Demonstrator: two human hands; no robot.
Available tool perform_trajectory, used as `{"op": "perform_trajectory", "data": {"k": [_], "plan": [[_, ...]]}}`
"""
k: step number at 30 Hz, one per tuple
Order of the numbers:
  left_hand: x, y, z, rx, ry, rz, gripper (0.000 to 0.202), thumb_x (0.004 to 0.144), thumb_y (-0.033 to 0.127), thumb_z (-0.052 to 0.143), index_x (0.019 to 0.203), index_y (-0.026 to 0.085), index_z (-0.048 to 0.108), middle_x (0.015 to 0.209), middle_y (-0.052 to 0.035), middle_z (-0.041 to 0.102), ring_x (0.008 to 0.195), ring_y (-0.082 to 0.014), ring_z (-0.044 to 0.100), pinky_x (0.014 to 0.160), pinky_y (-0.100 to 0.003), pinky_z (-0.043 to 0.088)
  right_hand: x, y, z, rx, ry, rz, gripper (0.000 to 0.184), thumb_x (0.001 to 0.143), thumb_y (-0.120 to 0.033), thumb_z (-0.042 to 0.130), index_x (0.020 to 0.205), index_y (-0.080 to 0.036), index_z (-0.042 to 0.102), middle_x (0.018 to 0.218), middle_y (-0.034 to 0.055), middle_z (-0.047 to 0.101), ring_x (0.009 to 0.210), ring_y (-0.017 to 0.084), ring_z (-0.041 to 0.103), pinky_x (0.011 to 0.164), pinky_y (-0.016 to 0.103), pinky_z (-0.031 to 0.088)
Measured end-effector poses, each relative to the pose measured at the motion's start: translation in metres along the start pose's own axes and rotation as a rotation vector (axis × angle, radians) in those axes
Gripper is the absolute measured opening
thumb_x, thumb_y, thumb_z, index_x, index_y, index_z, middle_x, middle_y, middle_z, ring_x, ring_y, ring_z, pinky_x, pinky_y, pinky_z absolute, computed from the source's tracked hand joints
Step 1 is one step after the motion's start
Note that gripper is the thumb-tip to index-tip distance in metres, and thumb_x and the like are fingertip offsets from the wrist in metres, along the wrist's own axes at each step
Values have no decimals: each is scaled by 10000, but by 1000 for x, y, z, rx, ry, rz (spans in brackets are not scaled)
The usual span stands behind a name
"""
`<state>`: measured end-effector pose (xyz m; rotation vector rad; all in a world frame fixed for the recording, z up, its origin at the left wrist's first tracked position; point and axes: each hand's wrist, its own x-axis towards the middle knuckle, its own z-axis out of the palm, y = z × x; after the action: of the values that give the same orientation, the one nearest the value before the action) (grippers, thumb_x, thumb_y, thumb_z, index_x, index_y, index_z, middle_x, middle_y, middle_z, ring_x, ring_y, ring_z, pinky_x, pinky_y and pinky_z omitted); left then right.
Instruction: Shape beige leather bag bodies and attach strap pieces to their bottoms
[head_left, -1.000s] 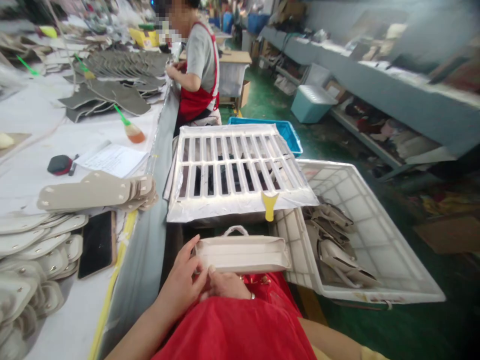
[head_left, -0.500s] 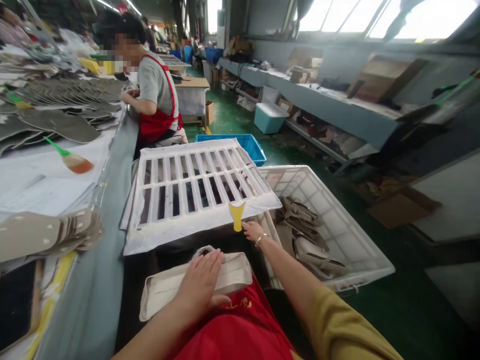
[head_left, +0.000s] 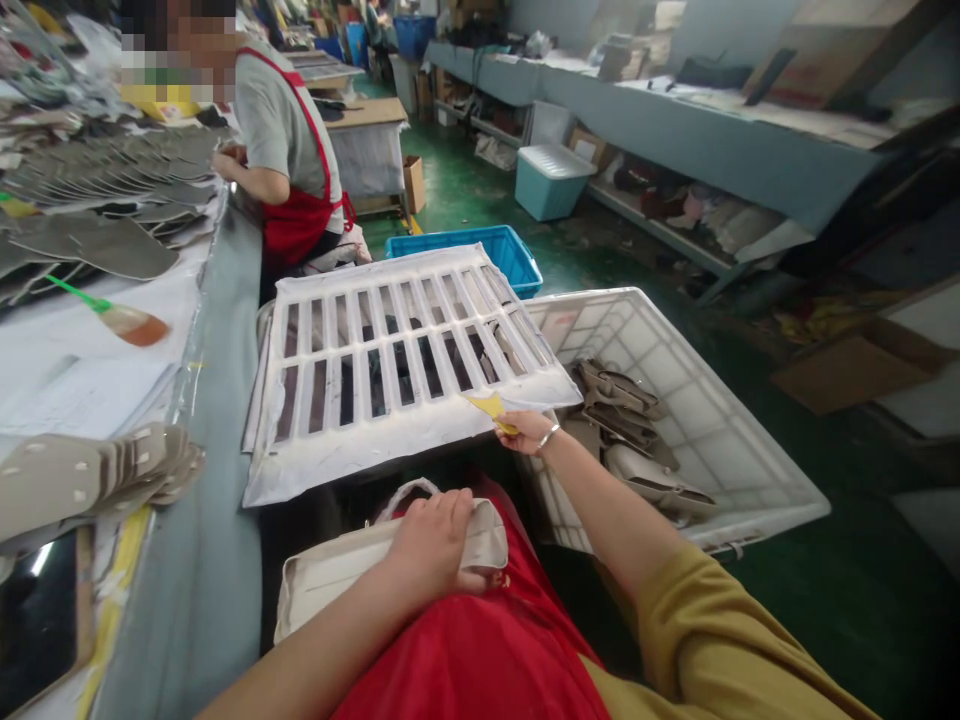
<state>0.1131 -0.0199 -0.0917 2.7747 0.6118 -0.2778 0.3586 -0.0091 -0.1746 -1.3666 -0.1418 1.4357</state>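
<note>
My right hand [head_left: 527,432] pinches the handle of a yellow scraper [head_left: 491,405]. The scraper's wide blade points left, over the near right edge of a white slotted frame [head_left: 375,455]. Across my lap rests a cream-coloured bag [head_left: 330,575] with a pale loop handle [head_left: 409,492] on its far side. My left hand [head_left: 435,540] lies over the bag's right part, its fingers bent round the far edge and thumb on the near side. My forearm covers part of the bag.
Right of the frame stands a white crate [head_left: 720,440] with several taupe pieces [head_left: 630,430]. A blue bin [head_left: 517,262] sits behind. The bench [head_left: 202,420] on the left carries stacked cut pieces [head_left: 97,470] and a glue bottle [head_left: 131,325]. A co-worker [head_left: 289,150] sits further along.
My right hand has closed on the scraper, whose blade has tipped from pointing away to pointing left. My left hand stays on the bag. The view has tilted downward.
</note>
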Motion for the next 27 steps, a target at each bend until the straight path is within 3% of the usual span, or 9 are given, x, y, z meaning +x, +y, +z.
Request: {"op": "perform_trajectory", "data": {"k": [3, 5, 9, 13, 17, 20, 22, 24, 27], "plan": [[1, 3, -4, -83, -26, 4, 897, 526, 562, 664, 1246, 86, 418, 1139, -152, 542, 1010, -291, 510, 911, -400, 386, -30, -7, -31, -22, -124, 27, 68, 782, -89, 535, 842, -119, 544, 753, 39, 614, 613, 94, 582, 558, 225, 502], [0, 2, -6, -133, -27, 19, 910, 519, 578, 661, 1262, 118, 407, 1158, -141, 533, 1019, -295, 505, 926, -398, 378, -42, -11, -43, -45, -134, -15, 104, 765, -91, 544, 856, -139, 525, 797, 31, 623, 640, 93, 599, 588, 225, 516], [4, -11, -22, -311, -129, 48, 929, 491, 651, 668, 1256, 181, 432, 1169, -109, 545, 1029, -301, 514, 917, -387, 386, -50, -14, -42, -138, -97, -80, 99, 764, -193, 561, 753, -153, 471, 609, -15, 572, 456, 74, 529, 409, 176, 439], [4, -40, -49, -557, -374, 15, 730, 707, 652, 500, 1278, 202, 436, 1267, -74, 497, 1109, -245, 492, 947, -314, 367, -71, -4, -37, -225, -134, -117, 358, 800, -480, 505, 644, -167, 428, 408, -71, 426, 293, 49, 357, 289, 153, 266], [-5, -47, -54, -517, -390, 40, 898, 623, 660, 592, 1349, 193, 345, 1351, -96, 405, 1206, -286, 396, 1012, -340, 294, -110, 15, -42, -721, -225, -116, 522, 757, -660, 425, 578, -170, 432, 314, -82, 324, 247, 52, 273, 276, 179, 159], [-2, -38, -47, -514, -345, 91, 959, 581, 658, 631, 1361, 195, 320, 1340, -109, 414, 1185, -321, 404, 1001, -372, 296, -130, 20, -42, -1095, -285, -144, 546, 764, -670, 391, 565, -164, 434, 385, -67, 346, 325, 50, 309, 336, 193, 177], [5, -35, -42, -586, -389, 97, 869, 622, 626, 624, 1337, 206, 365, 1290, -100, 471, 1140, -313, 448, 973, -373, 324, -136, 16, -37, -1294, -310, -243, 554, 794, -637, 372, 545, -149, 454, 450, -44, 396, 410, 53, 343, 398, 200, 209], [14, -38, -37, -787, -454, 118, 710, 696, 544, 604, 1296, 209, 427, 1264, -79, 500, 1132, -281, 462, 974, -355, 325, -138, 10, -28, -1443, -338, -327, 506, 825, -567, 386, 603, -138, 538, 543, -18, 494, 497, 69, 406, 459, 204, 251], [22, -50, -29, -1249, -505, 98, 506, 747, 371, 590, 1211, 184, 509, 1237, -58, 525, 1116, -231, 482, 978, -327, 329, -136, 2, -6, -1551, -307, -358, 357, 857, -450, 396, 837, -171, 617, 734, 17, 620, 635, 107, 525, 533, 210, 307]]}}
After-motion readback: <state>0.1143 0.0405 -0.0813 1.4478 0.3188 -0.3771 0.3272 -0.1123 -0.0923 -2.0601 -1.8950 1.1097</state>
